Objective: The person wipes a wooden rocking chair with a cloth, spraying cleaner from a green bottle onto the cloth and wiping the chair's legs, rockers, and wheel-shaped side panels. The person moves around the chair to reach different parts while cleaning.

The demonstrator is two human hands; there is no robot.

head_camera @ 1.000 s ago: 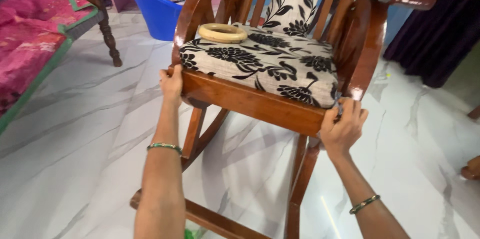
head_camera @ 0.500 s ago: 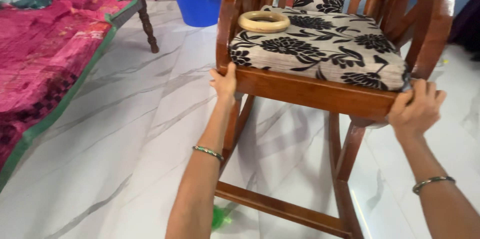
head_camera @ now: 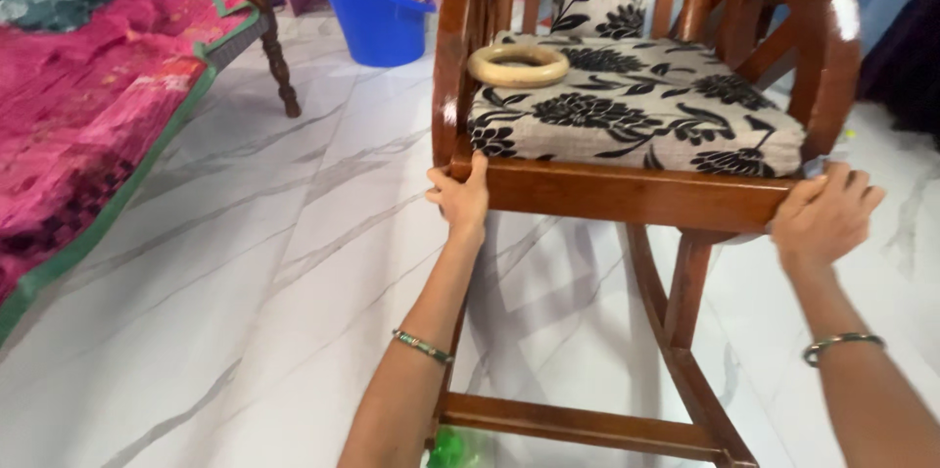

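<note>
A wooden rocking chair [head_camera: 627, 192] with a beige cushion [head_camera: 636, 116] printed with black flowers stands on the marble floor in front of me. My left hand [head_camera: 460, 196] grips the front left corner of the seat rail. My right hand [head_camera: 824, 215] grips the front right corner of the same rail. A pale round ring [head_camera: 518, 65] lies on the cushion near its back left corner. Both my wrists wear thin bangles.
A bed with a pink and green quilt [head_camera: 78, 116] fills the left side, its dark turned post [head_camera: 264, 32] near the chair. A blue plastic tub [head_camera: 377, 8] stands behind. Something green [head_camera: 452, 448] lies on the floor under the chair's lower crossbar.
The chair has swung from angled to nearly square in front of me and shifted right in view. Both hands have kept their hold on the seat rail corners.
</note>
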